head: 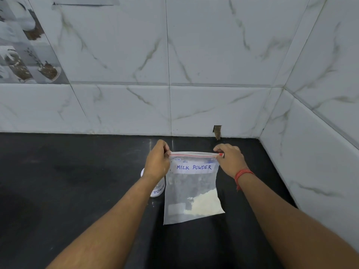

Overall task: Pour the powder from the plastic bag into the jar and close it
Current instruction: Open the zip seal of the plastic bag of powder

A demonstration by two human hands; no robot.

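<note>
The jar (pixel 157 188) stands on the counter, mostly hidden behind the left forearm; just right of it hangs the plastic bag (pixel 191 193), clear, labelled "MILK POWDER", with white powder (pixel 204 202) in its lower right corner; the left hand (pixel 158 162) pinches the zip's left end, the right hand (pixel 230 161) its right end; the counter (pixel 68 181) is black, the wall tiles (pixel 213 55) marbled white.

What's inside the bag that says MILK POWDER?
Pale powder sits heaped in the lower right corner of the plastic bag. The rest looks mostly empty, with a faint dusty film. The left hand and right hand pinch its top corners.
</note>
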